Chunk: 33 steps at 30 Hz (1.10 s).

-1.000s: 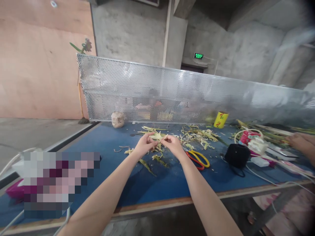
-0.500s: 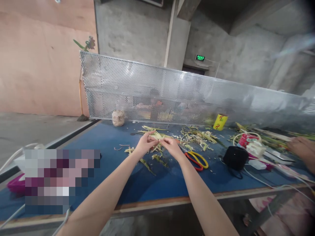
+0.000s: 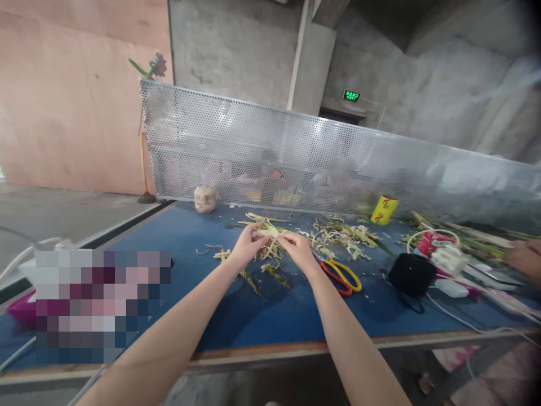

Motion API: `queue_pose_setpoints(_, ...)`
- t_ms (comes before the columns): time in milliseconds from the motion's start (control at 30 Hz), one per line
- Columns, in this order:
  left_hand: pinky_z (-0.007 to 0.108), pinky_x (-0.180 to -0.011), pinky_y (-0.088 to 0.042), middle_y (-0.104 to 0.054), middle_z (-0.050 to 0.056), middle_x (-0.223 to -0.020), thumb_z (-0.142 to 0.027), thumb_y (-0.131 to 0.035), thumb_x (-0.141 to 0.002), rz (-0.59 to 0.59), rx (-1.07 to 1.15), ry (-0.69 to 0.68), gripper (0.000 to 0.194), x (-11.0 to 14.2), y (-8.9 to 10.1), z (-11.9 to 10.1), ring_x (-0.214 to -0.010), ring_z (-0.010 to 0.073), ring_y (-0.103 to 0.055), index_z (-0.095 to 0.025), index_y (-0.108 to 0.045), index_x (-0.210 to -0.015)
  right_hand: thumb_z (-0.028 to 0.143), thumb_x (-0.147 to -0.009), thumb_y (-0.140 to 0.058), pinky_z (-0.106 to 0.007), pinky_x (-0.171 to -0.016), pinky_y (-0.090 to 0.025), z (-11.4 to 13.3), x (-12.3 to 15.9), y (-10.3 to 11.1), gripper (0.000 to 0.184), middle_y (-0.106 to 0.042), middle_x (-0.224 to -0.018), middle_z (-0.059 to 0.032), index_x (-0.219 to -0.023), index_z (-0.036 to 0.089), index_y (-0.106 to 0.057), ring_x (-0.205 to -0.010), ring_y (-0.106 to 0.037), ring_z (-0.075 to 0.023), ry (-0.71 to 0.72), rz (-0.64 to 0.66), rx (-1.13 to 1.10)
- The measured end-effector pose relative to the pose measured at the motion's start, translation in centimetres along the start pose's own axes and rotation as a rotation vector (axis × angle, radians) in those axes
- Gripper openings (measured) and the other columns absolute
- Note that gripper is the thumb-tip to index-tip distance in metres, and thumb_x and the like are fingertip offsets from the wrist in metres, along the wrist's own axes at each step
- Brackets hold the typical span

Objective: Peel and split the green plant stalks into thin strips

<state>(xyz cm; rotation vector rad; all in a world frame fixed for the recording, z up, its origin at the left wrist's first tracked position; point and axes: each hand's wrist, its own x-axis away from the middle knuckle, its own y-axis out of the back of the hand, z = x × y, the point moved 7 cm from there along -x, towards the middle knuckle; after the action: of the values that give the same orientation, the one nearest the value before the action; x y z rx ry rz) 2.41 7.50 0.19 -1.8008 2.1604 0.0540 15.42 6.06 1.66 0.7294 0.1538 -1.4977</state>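
Observation:
Over the blue table [image 3: 169, 316], my left hand [image 3: 247, 245] pinches one side of a pale green plant strip [image 3: 273, 232] between thumb and fingers. From the other side, my right hand [image 3: 296, 248] grips the same strip with its fingertips. The strip looks like a leaf or peeled husk; its exact kind does not show. Beneath and in front of the hands lie wilted green scraps [image 3: 274, 274]. Just right of my right hand rest scissors [image 3: 344, 277] with one red and one yellow handle. A heap of curled peelings [image 3: 346, 235] spreads behind them.
A perforated metal screen [image 3: 236, 135] borders the table's back. Along it stand a whitish lump [image 3: 205, 199] and a yellow roll [image 3: 384, 209]. Rightward are a black pouch-like object [image 3: 412, 274], cables, a red packet [image 3: 435, 243] and another person's hand [image 3: 524, 259]. A blurred patch covers the left.
My hands have drawn slightly apart, and more of the pale strip shows spread between them. The view has shifted a little; the scissors and scraps lie as before.

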Motion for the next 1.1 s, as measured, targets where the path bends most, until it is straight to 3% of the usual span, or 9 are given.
queue_pose_setpoints(167, 0.016, -0.045, -0.04, -0.054, -0.003, -0.064, -0.016, -0.062, -0.066, -0.023, 0.02, 0.011, 0.048, 0.2, -0.1, -0.3, -0.052, 0.0061, -0.052, -0.014, -0.039, -0.108, 0.033, -0.067, -0.056, -0.026, -0.061, -0.041, 0.0, 0.0, 0.7, 0.018, -0.062, -0.072, -0.0035, -0.069, 0.016, -0.061, -0.063, -0.053, -0.015, -0.007, -0.086, -0.063)
queue_pose_setpoints(367, 0.015, -0.036, -0.031, -0.059, 0.002, -0.079, -0.019, -0.066, -0.064, 0.077, 0.033, 0.027, 0.062, 0.5, -1.1, -0.4, -0.048, 0.0054, -0.052, -0.015, -0.035, -0.118, 0.032, -0.066, -0.057, -0.025, -0.057, -0.042, 0.3, 0.1, 0.1, 0.016, -0.061, -0.066, -0.0024, -0.066, 0.016, -0.06, -0.061, -0.054, -0.0149, 0.0, -0.029, -0.145)
queue_pose_setpoints(533, 0.015, -0.034, -0.03, -0.057, -0.002, -0.062, -0.022, -0.066, -0.064, 0.156, 0.075, 0.018, 0.074, 0.9, -1.8, -0.8, -0.048, 0.0089, -0.055, -0.014, -0.025, -0.125, 0.031, -0.065, -0.058, -0.024, -0.058, -0.041, 0.9, 0.0, 0.2, 0.014, -0.06, -0.069, -0.0017, -0.064, 0.017, -0.061, -0.062, -0.053, -0.0138, 0.038, -0.037, -0.166)
queue_pose_setpoints(733, 0.015, -0.033, -0.032, -0.055, -0.004, -0.058, -0.026, -0.065, -0.066, 0.182, 0.025, 0.026, 0.068, 0.7, -2.1, -0.9, -0.046, 0.0088, -0.055, -0.015, -0.029, -0.122, 0.034, -0.07, -0.054, -0.026, -0.066, -0.042, 0.3, -0.1, 0.6, 0.019, -0.061, -0.078, -0.0036, -0.072, 0.018, -0.064, -0.073, -0.055, -0.0158, 0.065, -0.1, -0.184)
queue_pose_setpoints(900, 0.013, -0.029, -0.029, -0.055, -0.003, -0.066, -0.028, -0.063, -0.067, 0.185, -0.178, -0.089, 0.06, 0.6, -2.2, -1.9, -0.04, 0.0063, -0.052, -0.018, -0.032, -0.116, 0.032, -0.071, -0.055, -0.028, -0.073, -0.041, -0.2, -0.1, 0.9, 0.018, -0.06, -0.079, -0.0041, -0.07, 0.017, -0.064, -0.079, -0.055, -0.0163, 0.077, -0.183, -0.179)
queue_pose_setpoints(1100, 0.012, -0.028, -0.033, -0.054, 0.0, -0.076, -0.025, -0.059, -0.071, 0.165, -0.281, -0.199, 0.049, 0.9, -2.0, -2.8, -0.042, 0.0061, -0.053, -0.021, -0.035, -0.113, 0.034, -0.071, -0.052, -0.026, -0.065, -0.041, 0.0, 0.0, 1.4, 0.022, -0.059, -0.079, -0.0041, -0.072, 0.016, -0.065, -0.076, -0.053, -0.0164, 0.03, -0.248, -0.127)
